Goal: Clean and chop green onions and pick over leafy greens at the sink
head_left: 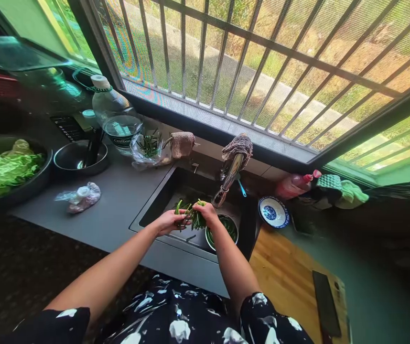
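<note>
Green stringy stalks [193, 217] bunched, both hands [187, 219] gripping them, above dark rectangular sink [162, 196]

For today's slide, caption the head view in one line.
Both hands, left and right, hold green beans over the sink.

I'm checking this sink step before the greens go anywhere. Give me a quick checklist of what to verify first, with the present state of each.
1. Both hands on the greens: ok, left hand and right hand grip the bunch together.
2. Bunch over the sink, not the counter: ok.
3. Bowl in the sink under the right hand, some greens already in it: ok.
4. Tap running: cannot tell, no stream shows.
5. Cleaver on the board, apart from both hands: ok.
6. Blue dish beside the sink, away from the hands: ok.
</note>
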A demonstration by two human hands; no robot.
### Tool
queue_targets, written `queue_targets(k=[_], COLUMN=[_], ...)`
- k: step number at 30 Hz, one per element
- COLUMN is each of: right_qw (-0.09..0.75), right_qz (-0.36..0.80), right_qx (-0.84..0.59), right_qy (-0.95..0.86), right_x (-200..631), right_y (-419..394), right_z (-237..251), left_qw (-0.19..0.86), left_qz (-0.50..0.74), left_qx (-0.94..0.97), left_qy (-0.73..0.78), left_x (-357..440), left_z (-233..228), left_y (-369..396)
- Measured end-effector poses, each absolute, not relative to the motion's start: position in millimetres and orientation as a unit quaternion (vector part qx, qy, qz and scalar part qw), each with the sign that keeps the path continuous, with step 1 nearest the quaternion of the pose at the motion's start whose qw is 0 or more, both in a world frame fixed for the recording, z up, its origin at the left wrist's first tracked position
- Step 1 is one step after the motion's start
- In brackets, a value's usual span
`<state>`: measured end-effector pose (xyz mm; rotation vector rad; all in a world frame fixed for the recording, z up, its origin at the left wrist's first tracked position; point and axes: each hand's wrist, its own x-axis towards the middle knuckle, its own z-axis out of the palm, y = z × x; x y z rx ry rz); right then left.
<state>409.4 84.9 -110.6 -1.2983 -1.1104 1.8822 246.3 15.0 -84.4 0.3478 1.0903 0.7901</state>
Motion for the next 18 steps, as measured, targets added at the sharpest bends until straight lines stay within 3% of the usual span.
queue_targets(k=[18], right_qw=[0.289], right_qz=[0.721], right_qx=[-0.476], right_qy=[-0.412], right_x=[412], right_y=[79], right_z=[-98], left_qw=[0.796], left_qz=[0.336], left_qx=[0.162], left_qy=[0.477], left_x=[243], left_z=[-84], left_y=[11])
